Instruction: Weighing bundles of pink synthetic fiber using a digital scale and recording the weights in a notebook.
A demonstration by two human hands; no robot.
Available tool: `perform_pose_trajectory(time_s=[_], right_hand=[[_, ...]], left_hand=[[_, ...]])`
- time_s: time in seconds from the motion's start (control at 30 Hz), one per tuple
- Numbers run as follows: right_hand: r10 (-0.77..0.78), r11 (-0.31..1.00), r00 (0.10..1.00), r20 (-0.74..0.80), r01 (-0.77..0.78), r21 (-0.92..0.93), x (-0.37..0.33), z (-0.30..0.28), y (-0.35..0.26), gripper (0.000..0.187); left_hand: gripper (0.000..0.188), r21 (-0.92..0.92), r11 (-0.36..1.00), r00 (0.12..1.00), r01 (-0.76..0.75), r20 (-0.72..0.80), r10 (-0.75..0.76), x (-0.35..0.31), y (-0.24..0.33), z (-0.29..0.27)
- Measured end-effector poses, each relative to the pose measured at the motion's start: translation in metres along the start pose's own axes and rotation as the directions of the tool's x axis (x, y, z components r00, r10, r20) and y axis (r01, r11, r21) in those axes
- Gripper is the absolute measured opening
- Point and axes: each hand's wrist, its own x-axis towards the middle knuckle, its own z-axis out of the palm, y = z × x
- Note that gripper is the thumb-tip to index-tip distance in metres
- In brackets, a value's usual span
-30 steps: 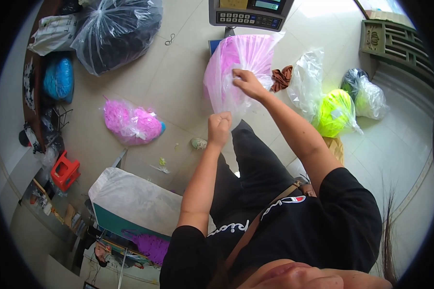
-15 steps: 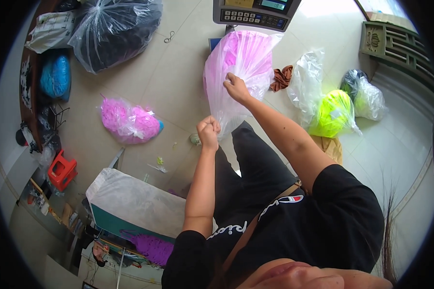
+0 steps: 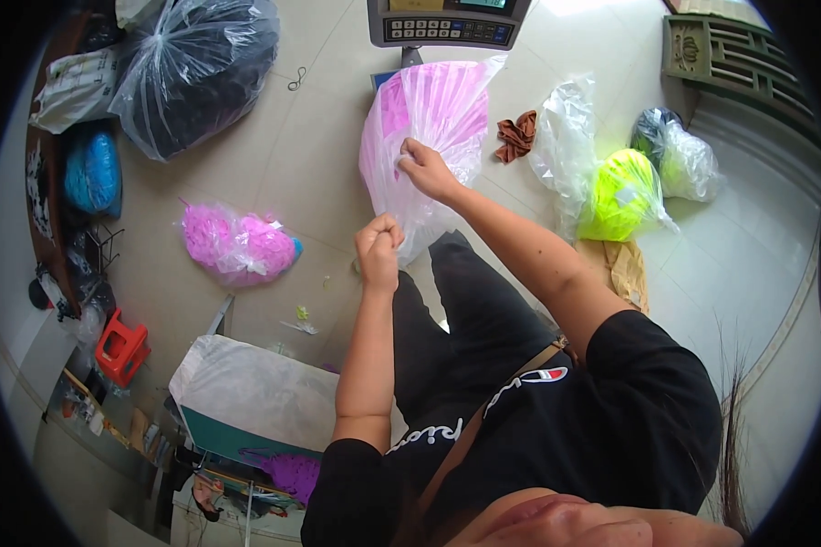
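Note:
A large clear plastic bag (image 3: 456,118) with pink contents stands in front of me, in front of a grey digital scale (image 3: 447,30). My right hand (image 3: 424,170) is closed on the bag's plastic at its middle, thumb and fingers pinching it. Lower and to the left, my left hand (image 3: 379,246) is a fist around the near edge of the same bag. The plastic is drawn into creases between both hands. The scale's platform is mostly hidden behind the bag.
Left lies a smaller bag of pink material (image 3: 237,242); beyond it is a big bag with dark contents (image 3: 201,77). A neon-yellow bag (image 3: 625,196), a clear bag (image 3: 564,137) and a brown cloth (image 3: 516,137) lie right. A red stool (image 3: 121,348) and a covered table (image 3: 251,383) are near left.
The view has shifted a little, so most things sit further left. Both hands keep hold of the pink-filled plastic bag, with little change in their grip.

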Motion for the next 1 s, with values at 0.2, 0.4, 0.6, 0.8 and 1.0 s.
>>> perform_pose_trajectory(time_s=[0.2, 0.4, 0.6, 0.8, 1.0], right_hand=[[0.116, 0.991, 0.981, -0.155, -0.126, -0.052, 0.009, 0.011, 0.032, 0.021], [0.164, 0.981, 0.970, -0.179, -0.178, -0.070, 0.003, 0.013, 0.061, 0.026], [0.321, 0.936, 0.930, -0.180, -0.340, -0.091, 0.004, 0.002, 0.074, 0.023], [0.284, 0.959, 0.933, -0.219, -0.278, 0.060, 0.012, -0.003, 0.055, 0.018], [0.204, 0.892, 0.977, -0.061, -0.159, 0.424, 0.014, -0.021, 0.006, 0.015]], left_hand=[[0.009, 0.104, 0.994, 0.998, 0.030, 0.057, -0.036, 0.030, -0.028, 0.005], [0.011, -0.038, 0.998, 0.995, 0.046, -0.090, -0.049, 0.074, -0.044, -0.009], [0.015, 0.011, 0.992, 0.977, 0.128, -0.173, -0.124, 0.080, -0.052, -0.026], [0.017, -0.093, 0.967, 0.955, 0.236, -0.164, -0.248, 0.064, -0.046, -0.046], [0.015, -0.478, 0.864, 0.949, 0.156, -0.170, -0.265, 0.034, -0.019, -0.051]])
